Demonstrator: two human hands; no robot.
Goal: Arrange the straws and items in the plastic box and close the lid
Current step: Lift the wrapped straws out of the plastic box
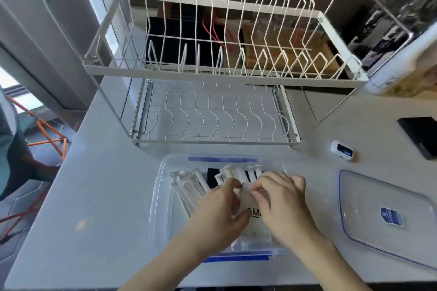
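Hands sorting wrapped straws in the open box

From the left: wrapped straws [189,186] lie in the clear plastic box [158,198] at the near counter edge; they look light, bendy and slippery, best gathered mid-length. The left hand [218,210] and right hand [280,198], fingers curled, together pinch a white packet [247,204] over the box. The lid [387,217] lies apart, right.

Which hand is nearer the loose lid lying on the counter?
Right. The right hand is inside the plastic box, on the side facing the lid; the left hand is further over, beside it.
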